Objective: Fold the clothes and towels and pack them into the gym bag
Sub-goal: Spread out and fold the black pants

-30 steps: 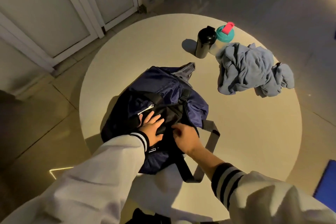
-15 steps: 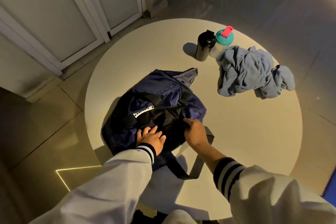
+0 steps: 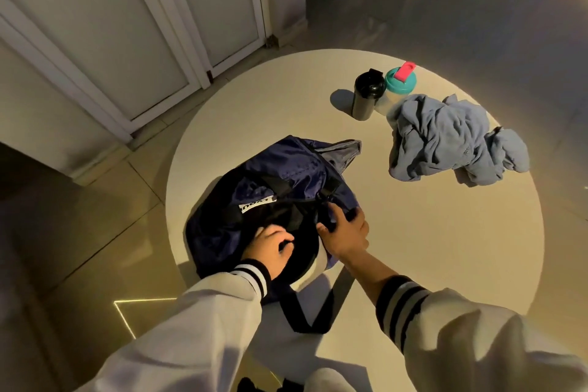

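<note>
Your left hand point(image 3: 270, 248) and right hand point(image 3: 345, 232) each grip the dark mouth of the navy gym bag point(image 3: 286, 165), fingers curled, at the near edge of the round cream table point(image 3: 413, 248). Farther across lies a crumpled blue garment point(image 3: 445, 143), near a black bottle point(image 3: 366, 99). Beyond: tiled floor point(image 3: 95, 216), white doors point(image 3: 95, 25).

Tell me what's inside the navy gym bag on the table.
Only a dark opening shows in the gym bag, its edges gripped by the left hand and right hand. Shadow and the hands hide any contents. The blue garment lies outside, on the table.
</note>
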Tool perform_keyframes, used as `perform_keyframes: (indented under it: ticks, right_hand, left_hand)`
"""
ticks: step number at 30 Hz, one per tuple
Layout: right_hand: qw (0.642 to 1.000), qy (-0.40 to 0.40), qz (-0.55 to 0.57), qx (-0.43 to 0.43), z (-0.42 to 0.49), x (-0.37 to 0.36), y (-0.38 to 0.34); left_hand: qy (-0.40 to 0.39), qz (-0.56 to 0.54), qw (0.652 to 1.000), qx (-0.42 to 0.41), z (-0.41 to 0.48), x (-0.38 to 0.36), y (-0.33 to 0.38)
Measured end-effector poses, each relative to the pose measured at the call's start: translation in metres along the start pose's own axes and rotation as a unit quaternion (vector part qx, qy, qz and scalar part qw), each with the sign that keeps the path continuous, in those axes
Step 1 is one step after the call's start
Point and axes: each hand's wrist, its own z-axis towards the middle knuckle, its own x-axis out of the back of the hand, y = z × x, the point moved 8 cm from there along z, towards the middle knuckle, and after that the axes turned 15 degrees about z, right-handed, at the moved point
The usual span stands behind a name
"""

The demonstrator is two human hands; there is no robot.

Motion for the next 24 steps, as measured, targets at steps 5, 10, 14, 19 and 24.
perform_keyframes:
  ticks: [5, 10, 14, 19, 24]
  right_hand:
    - [0.996, -0.031, 0.075, 0.039, 0.003, -0.021, 0.001]
    - [0.995, -0.058, 0.064, 0.049, -0.006, -0.037, -0.002]
    - [0.993, -0.096, 0.052, 0.032, -0.010, -0.051, -0.008]
    - [0.997, -0.069, 0.000, 0.047, -0.018, -0.056, -0.018]
    - [0.963, 0.047, 0.215, 0.154, -0.032, -0.014, -0.072]
  left_hand:
    - [0.150, 0.168, 0.969, 0.101, 0.012, 0.042, -0.021]
    - [-0.017, 0.162, 0.970, 0.179, 0.027, 0.030, -0.060]
    - [-0.015, 0.114, 0.985, 0.129, 0.029, 0.022, -0.060]
    - [0.081, -0.026, 0.991, 0.099, 0.027, 0.053, -0.046]
    - [0.101, -0.132, 0.982, 0.090, 0.030, 0.106, -0.034]
